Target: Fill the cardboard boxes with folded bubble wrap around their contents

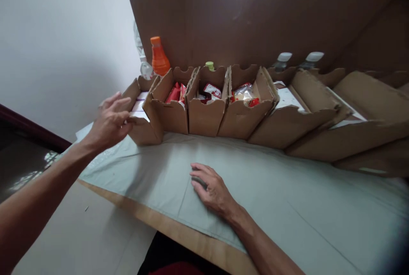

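Note:
My left hand point(111, 119) is at the near left side of the leftmost cardboard bin point(147, 132), fingers stretched out and apart, with nothing in them. Whether it touches the bin I cannot tell. White packages point(139, 107) lie inside that bin. My right hand point(212, 190) rests on the pale green cloth point(265, 181), its fingers loosely curved and apart, holding nothing. To the right, in the row, stand a bin with red packets point(174, 93), one with a red-and-white packet point(213, 91) and one with clear-wrapped food point(245, 94).
Further right, more cardboard bins point(345, 138) hold white items point(287, 97). Behind the row stand an orange bottle point(159, 58) and clear bottles with white caps point(283, 57). A tall cardboard panel point(243, 24) rises at the back. The table's wooden edge point(179, 228) runs nearest me.

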Motion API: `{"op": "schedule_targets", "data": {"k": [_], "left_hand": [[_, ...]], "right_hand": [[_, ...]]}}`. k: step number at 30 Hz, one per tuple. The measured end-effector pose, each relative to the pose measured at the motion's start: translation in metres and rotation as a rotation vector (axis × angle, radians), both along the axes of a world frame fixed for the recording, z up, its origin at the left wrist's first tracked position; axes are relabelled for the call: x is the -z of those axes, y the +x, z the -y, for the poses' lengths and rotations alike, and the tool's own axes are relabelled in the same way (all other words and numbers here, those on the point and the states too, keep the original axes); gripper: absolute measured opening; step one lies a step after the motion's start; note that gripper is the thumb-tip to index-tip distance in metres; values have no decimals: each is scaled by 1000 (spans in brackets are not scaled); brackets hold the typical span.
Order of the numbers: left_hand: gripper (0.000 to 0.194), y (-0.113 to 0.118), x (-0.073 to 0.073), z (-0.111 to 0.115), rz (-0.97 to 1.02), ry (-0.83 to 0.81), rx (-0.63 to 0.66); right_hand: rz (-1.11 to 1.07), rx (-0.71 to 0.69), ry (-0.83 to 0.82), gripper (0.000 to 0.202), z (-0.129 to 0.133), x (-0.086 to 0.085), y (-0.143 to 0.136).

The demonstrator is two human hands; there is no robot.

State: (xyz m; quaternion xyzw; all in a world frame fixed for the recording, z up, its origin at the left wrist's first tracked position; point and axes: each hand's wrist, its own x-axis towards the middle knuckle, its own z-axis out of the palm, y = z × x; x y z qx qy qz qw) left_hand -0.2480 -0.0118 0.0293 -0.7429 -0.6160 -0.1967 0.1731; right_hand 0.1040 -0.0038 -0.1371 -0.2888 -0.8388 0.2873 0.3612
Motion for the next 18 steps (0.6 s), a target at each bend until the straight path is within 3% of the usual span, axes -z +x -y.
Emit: {"op": "schedule_targets", "data": {"k": [4, 9, 11, 13, 15, 16, 18], "left_hand": [[21, 55, -13, 38, -88, -15, 124], [21, 151, -47, 45, -68, -136, 308], [24, 176, -66, 49, 40, -145, 410], [20, 180, -84, 59, 178, -39, 436], [17, 161, -91, 71, 307, 163, 325], [20, 145, -88, 75, 381, 266, 232], [26, 107, -67, 83, 631, 330, 15]], "right_hand": [[-80, 166, -6, 23, -3, -4, 5], [-158, 285, -37, 24, 9, -19, 19], [-200, 311, -91, 23, 23, -23, 26], [-236, 341, -159, 25, 42, -23, 34], [-253, 369, -225, 29, 63, -21, 42], [-258, 374, -256, 32, 73, -19, 46], [-253, 352, -308, 46, 91, -17, 52]]}}
